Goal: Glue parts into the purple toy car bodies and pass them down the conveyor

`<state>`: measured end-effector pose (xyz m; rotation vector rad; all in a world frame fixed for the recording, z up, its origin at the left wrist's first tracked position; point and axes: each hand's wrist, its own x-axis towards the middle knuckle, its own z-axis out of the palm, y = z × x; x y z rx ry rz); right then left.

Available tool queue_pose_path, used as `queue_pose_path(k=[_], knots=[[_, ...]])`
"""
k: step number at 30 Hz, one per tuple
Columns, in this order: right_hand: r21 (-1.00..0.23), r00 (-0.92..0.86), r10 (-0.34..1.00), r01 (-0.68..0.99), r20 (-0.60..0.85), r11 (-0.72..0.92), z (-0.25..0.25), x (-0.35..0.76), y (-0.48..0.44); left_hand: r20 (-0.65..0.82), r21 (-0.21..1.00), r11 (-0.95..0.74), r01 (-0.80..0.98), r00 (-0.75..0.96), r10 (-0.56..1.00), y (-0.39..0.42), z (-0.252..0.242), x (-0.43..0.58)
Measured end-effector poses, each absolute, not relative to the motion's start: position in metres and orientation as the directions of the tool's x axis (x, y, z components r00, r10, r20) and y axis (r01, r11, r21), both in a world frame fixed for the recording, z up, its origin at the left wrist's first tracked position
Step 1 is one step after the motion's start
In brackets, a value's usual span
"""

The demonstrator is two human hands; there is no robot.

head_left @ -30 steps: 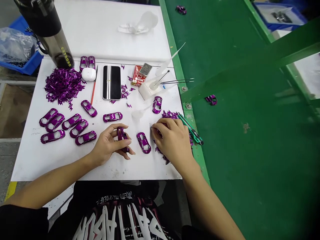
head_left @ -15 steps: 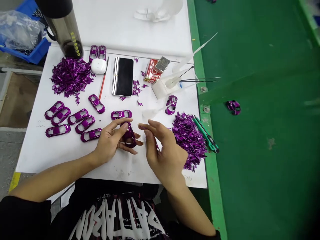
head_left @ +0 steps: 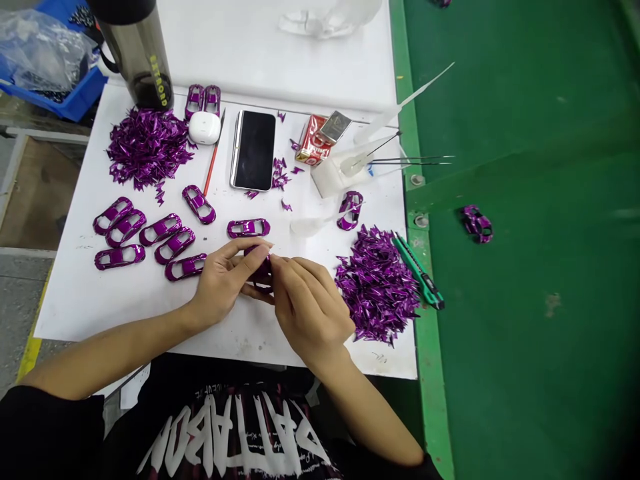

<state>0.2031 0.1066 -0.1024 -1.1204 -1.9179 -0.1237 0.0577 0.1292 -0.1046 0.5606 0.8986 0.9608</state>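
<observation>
A glossy purple toy car body (head_left: pixel 259 272) is gripped between the thumb and fingers of my left hand (head_left: pixel 223 280), above the front part of the white table. My right hand (head_left: pixel 310 307) has its fingertips pinched together against the right side of this car body. Whatever lies between those fingertips is hidden. Just right of my right hand is a heap of small, jagged purple pieces (head_left: pixel 377 287). Another purple car body (head_left: pixel 249 229) lies beyond my hands, and several more car bodies (head_left: pixel 173 245) rest to the left.
A second purple heap (head_left: pixel 147 147) stands by a dark bottle (head_left: pixel 150 67). Behind my hands are a phone (head_left: pixel 253 150), a white earbud case (head_left: pixel 204 127), a red pack (head_left: pixel 313 140) and a white block with tweezers (head_left: pixel 327 179). A green cutter (head_left: pixel 419 272) lies at the right edge.
My right hand has moved left, from apart to touching the car body, and its fingers have closed in. My left hand still holds the car body. The whole view has shifted slightly.
</observation>
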Motion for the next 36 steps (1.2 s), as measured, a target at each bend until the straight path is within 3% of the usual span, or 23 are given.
queue_pose_path(k=[7, 11, 16, 19, 22, 25, 28, 32, 36], knots=[[-0.598, -0.079, 0.869, 0.695, 0.488, 0.399, -0.089, 0.191, 0.087, -0.404, 0.827, 0.422, -0.371, 0.129, 0.906, 0.121, -0.102, 0.057], [-0.564, 0.035, 0.850, 0.762, 0.526, 0.318, -0.098, 0.167, 0.075, -0.357, 0.868, 0.353, -0.350, 0.055, 0.932, 0.116, -0.098, 0.061], [-0.498, 0.044, 0.841, 0.822, 0.539, 0.276, -0.098, 0.156, 0.071, -0.246, 0.945, 0.226, -0.238, -0.057, 0.967, 0.097, -0.087, 0.065], [-0.639, 0.023, 0.878, 0.695, 0.478, 0.330, -0.078, 0.167, 0.063, -0.120, 0.982, 0.109, -0.152, -0.066, 0.991, 0.066, -0.085, 0.057], [-0.900, -0.098, 0.975, 0.377, 0.198, 0.221, -0.057, 0.185, 0.047, -0.062, 0.983, 0.065, -0.172, 0.023, 0.998, 0.023, -0.085, 0.039], [-0.977, -0.340, 0.916, 0.100, -0.212, -0.189, -0.048, 0.201, 0.034, -0.242, 0.959, 0.246, -0.137, 0.045, 0.969, -0.015, -0.081, 0.023], [-0.887, -0.472, 0.755, 0.173, -0.455, -0.427, -0.050, 0.210, 0.031, -0.509, 0.850, 0.522, -0.064, 0.147, 0.848, -0.031, -0.076, 0.016], [-0.832, -0.529, 0.655, 0.456, -0.539, -0.315, -0.054, 0.213, 0.037, -0.700, 0.596, 0.793, -0.126, 0.401, 0.591, -0.027, -0.083, 0.028], [-0.772, -0.563, 0.598, 0.615, -0.571, -0.159, -0.052, 0.209, 0.056, -0.773, 0.450, 0.861, -0.235, 0.381, 0.508, -0.020, -0.095, 0.052]])
